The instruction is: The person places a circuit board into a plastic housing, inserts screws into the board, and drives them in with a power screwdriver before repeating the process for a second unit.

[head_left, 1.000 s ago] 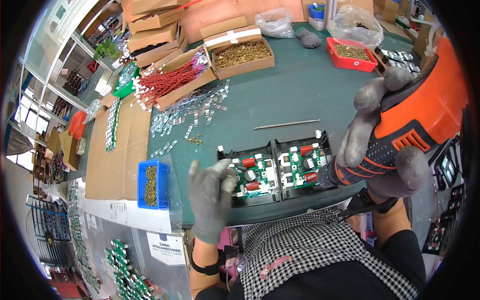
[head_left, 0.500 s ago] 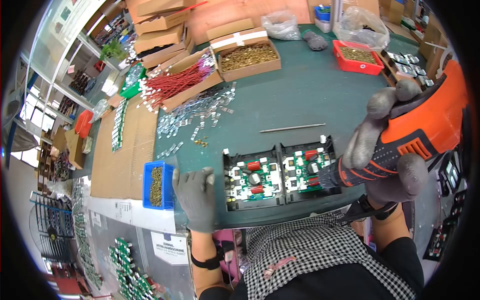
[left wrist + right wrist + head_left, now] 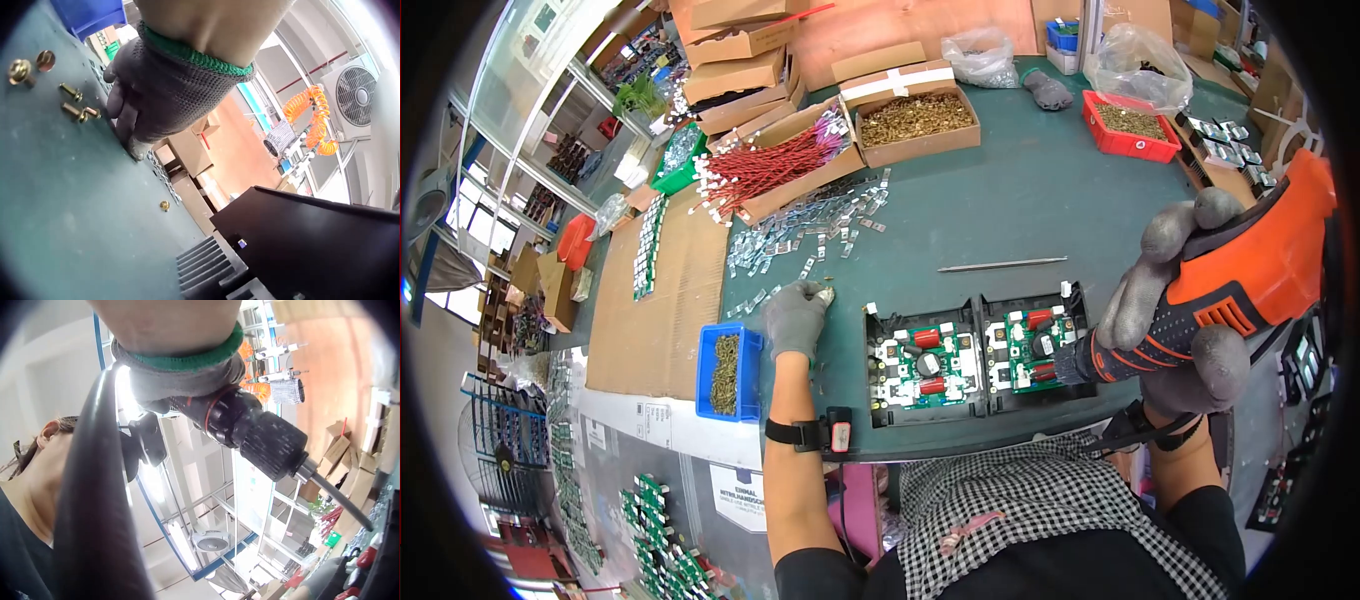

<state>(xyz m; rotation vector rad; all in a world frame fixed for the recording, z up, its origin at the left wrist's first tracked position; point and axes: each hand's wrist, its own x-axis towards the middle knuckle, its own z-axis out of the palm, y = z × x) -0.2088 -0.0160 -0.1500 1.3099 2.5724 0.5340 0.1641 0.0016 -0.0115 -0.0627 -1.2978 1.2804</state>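
Note:
My gloved left hand [image 3: 798,318] [image 3: 169,94] reaches down to the green table, its bent fingertips touching the surface; whether anything lies under them is hidden. Loose brass screws [image 3: 74,111] lie beside it in the left wrist view. My gloved right hand [image 3: 1165,290] grips an orange and black power screwdriver [image 3: 1250,265], whose chuck [image 3: 275,445] and long bit [image 3: 340,501] show in the right wrist view. Its front end is over the right one of two black housings [image 3: 922,415]. Each housing holds a green circuit board [image 3: 910,365] with red and black parts.
A blue bin of screws [image 3: 748,372] stands left of my left hand. Farther back are scattered metal clips [image 3: 800,225], red wires [image 3: 770,170], a carton of brass parts [image 3: 918,120] and a red bin [image 3: 1135,140]. A thin metal rod [image 3: 1003,265] lies behind the housings.
My left hand has moved away from the left housing and forward to the loose screws on the table. The right hand keeps its grip on the screwdriver. The head view has shifted slightly.

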